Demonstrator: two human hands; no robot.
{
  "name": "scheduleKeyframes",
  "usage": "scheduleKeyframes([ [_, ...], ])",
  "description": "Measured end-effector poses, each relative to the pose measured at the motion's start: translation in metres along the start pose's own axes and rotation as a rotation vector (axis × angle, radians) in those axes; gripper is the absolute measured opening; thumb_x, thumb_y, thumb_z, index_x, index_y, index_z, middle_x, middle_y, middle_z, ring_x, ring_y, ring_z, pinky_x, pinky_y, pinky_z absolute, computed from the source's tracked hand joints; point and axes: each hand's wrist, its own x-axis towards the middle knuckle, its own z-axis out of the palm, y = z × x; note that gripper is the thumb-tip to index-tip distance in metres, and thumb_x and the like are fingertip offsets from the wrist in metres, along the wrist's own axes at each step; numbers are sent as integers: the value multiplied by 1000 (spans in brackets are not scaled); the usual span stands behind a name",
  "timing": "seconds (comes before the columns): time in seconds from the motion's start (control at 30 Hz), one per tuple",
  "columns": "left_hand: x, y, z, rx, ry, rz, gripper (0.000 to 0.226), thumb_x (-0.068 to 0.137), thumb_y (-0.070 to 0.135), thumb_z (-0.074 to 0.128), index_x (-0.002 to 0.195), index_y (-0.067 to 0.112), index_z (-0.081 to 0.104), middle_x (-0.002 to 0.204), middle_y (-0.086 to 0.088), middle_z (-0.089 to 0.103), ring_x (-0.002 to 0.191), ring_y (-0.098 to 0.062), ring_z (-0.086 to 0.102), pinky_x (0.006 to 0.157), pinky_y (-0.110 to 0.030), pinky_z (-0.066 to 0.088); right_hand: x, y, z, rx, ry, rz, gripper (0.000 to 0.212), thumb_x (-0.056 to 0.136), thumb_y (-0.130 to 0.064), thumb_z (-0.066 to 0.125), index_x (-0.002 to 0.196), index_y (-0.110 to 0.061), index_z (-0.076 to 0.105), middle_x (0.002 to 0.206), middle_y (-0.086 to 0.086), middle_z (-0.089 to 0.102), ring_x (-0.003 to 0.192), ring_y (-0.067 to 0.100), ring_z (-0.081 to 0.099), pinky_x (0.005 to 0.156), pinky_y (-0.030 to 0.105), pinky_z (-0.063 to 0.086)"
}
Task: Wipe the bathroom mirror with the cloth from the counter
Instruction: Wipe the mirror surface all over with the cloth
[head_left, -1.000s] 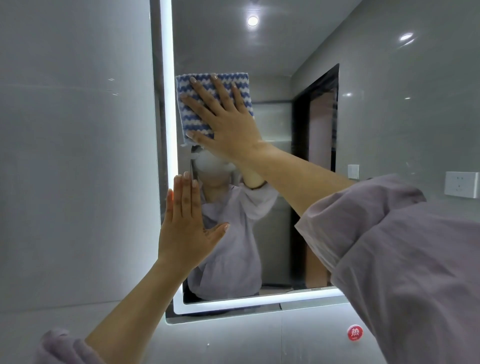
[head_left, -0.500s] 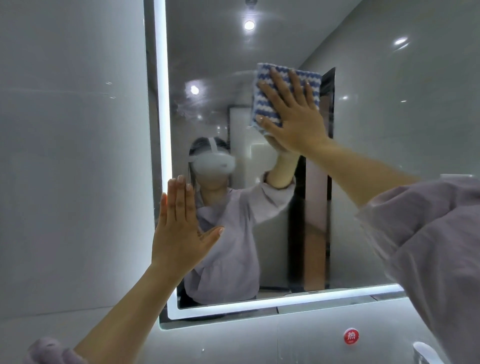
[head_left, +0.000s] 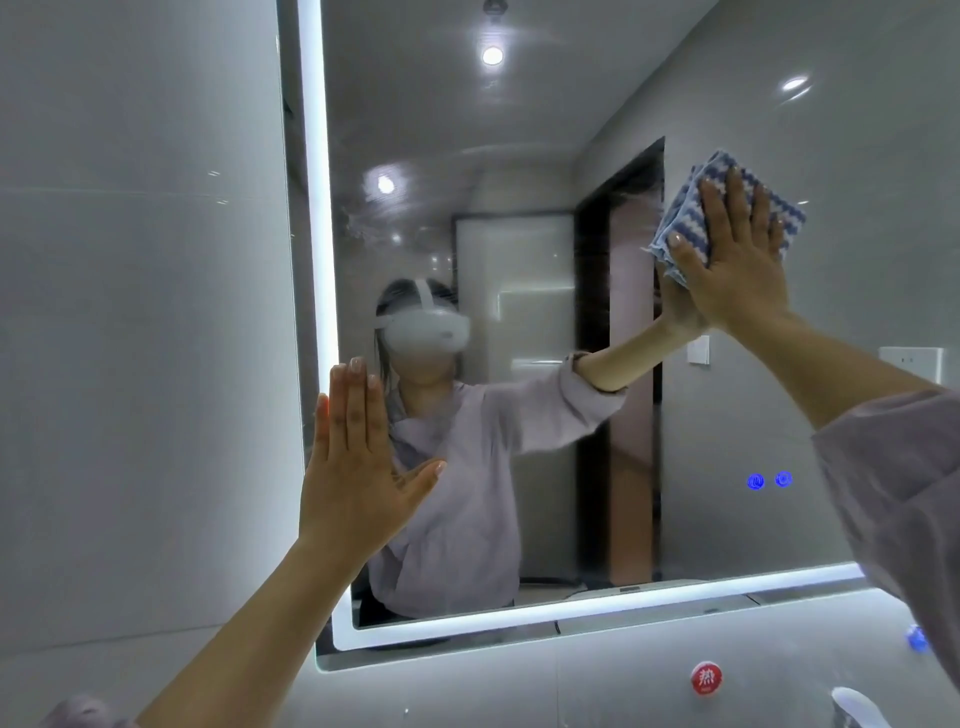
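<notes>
Blue-striped cloth lies pressed under the right hand's straight fingers, high right on the mirror; smears lie leftward, above the flat, straight-fingered left hand.

Left hand raised, palm forward, fingers straight and together, thumb splayed right; bare forearm rises from lower left. Right hand higher, flat, fingers straight, slightly spread; arm outstretched, loose lilac fabric sleeve bunched above forearm.

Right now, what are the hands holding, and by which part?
Right hand presses the cloth flat on the mirror, covering its lower part; left hand holds nothing.
</notes>
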Motion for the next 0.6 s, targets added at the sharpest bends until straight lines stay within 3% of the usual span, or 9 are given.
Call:
scheduleKeyframes([
  [0.23, 0, 1, 0, 6, -8, -1, 109, 83, 77, 31, 152, -1, -2, 162, -17, -6, 150, -31, -5, 123, -44, 5, 0, -46, 6, 64, 76, 158, 69, 96, -58, 16, 153, -25, -4, 162, 3, -7, 148, 29, -10, 119, 50, -4],
  [0.5, -1, 1, -1, 19, -18, -5, 110, 83, 77, 32, 152, -2, -1, 162, -18, -6, 150, -32, -4, 123, -44, 6, 3, -141, 4, 46, 84, -96, 75, 91, -63, 8, 154, -23, -2, 162, 7, -6, 147, 34, -9, 118, 53, -7],
  [0.6, -1, 2, -1, 23, -30, -14, 110, 83, 77, 31, 152, -1, -3, 162, -18, -7, 150, -31, -6, 123, -44, 5, -2, -191, 4, 28, 97, -222, 72, 94, -61, 15, 153, -24, -2, 162, 6, -6, 147, 35, -8, 117, 53, -7],
])
